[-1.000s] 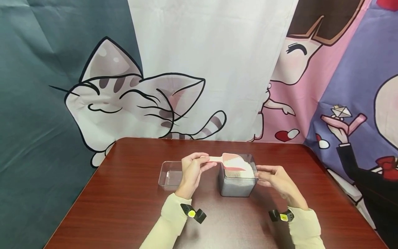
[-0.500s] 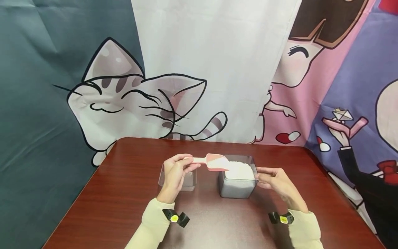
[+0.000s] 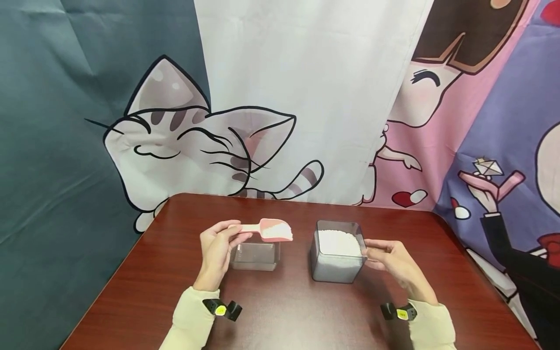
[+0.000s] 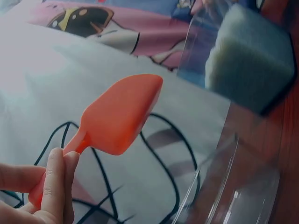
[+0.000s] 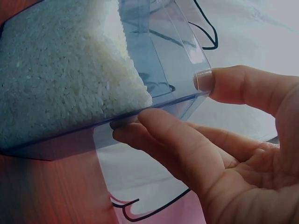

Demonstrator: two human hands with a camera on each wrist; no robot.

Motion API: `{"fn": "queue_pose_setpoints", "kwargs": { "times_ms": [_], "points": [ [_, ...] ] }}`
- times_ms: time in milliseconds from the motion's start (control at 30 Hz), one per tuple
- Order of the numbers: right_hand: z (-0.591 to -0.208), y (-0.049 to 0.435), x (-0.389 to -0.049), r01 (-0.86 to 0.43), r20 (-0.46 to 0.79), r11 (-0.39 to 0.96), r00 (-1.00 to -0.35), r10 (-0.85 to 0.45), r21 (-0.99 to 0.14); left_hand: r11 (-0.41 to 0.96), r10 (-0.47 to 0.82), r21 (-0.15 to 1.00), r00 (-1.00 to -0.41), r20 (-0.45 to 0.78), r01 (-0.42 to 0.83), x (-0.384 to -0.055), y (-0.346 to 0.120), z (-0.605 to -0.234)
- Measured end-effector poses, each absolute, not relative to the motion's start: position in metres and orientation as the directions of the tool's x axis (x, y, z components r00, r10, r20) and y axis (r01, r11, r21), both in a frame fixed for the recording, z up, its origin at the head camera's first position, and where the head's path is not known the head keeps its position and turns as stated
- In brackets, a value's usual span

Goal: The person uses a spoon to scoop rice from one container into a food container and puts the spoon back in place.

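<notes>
My left hand (image 3: 215, 250) pinches the handle of a pink scoop (image 3: 276, 230) between thumb and fingers. White rice fills the scoop's bowl, which points right, above the table. The left wrist view shows the scoop's underside. A square, see-through grey container (image 3: 336, 270) stands to the right, heaped with rice (image 5: 60, 70). At its right side my right hand (image 3: 393, 260) holds it, thumb at the rim and fingers along the outer wall. Below the scoop lies a clear, shallow rectangular box (image 3: 257, 265), partly overlapped by the left hand.
All of this stands on a reddish-brown wooden table (image 3: 280, 311). Behind its far edge hangs a cloth backdrop (image 3: 350, 87) with cartoon drawings. A strap with a small camera (image 3: 222, 309) sits on the left wrist, another strap (image 3: 399, 311) on the right.
The left hand has drawn the rice-filled scoop leftward from over the grey container to above the clear box. My right hand stays at the container's side.
</notes>
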State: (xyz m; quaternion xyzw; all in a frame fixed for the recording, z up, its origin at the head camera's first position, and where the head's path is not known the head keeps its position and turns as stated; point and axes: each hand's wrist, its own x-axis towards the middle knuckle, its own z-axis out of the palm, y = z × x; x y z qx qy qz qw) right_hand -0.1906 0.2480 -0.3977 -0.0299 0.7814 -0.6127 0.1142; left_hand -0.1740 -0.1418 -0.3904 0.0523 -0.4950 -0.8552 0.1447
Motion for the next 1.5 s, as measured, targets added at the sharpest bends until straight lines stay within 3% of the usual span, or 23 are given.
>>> {"fn": "queue_pose_setpoints", "kwargs": {
  "times_ms": [367,533,700,767,1033,1200,1400,1500],
  "points": [
    [-0.396,0.25,-0.191,0.08,-0.129,0.246,-0.973,-0.19,-0.966,-0.396,-0.353,0.897,-0.934,0.05,0.198,-0.173,-0.17,-0.395],
    [-0.397,0.25,-0.19,0.079,-0.131,0.25,-0.971,-0.199,-0.965,-0.32,-0.348,0.916,-0.929,0.123,0.241,-0.181,-0.184,-0.405],
    [-0.398,0.249,-0.189,0.078,-0.126,0.23,-0.971,-0.204,-0.97,-0.236,-0.297,0.919,-0.923,0.242,0.317,-0.221,-0.216,-0.47],
    [-0.398,0.249,-0.189,0.077,-0.125,0.231,-0.971,-0.201,-0.97,-0.179,-0.304,0.94,-0.925,0.228,0.29,-0.23,-0.222,-0.48],
    [-0.401,0.249,-0.189,0.071,-0.114,0.209,-0.972,-0.204,-0.975,0.124,-0.31,0.985,-0.938,0.153,0.12,-0.186,-0.188,-0.397],
    [-0.402,0.249,-0.189,0.063,-0.105,0.205,-0.974,-0.202,-0.977,0.288,-0.292,0.949,-0.932,0.213,0.126,-0.184,-0.18,-0.384],
    [-0.402,0.249,-0.189,0.066,-0.107,0.193,-0.973,-0.206,-0.979,0.537,-0.224,0.822,-0.907,0.356,0.19,-0.186,-0.173,-0.374],
    [-0.402,0.249,-0.19,0.072,-0.113,0.198,-0.973,-0.203,-0.978,0.573,-0.2,0.794,-0.906,0.373,0.2,-0.186,-0.168,-0.368]
  ]
}}
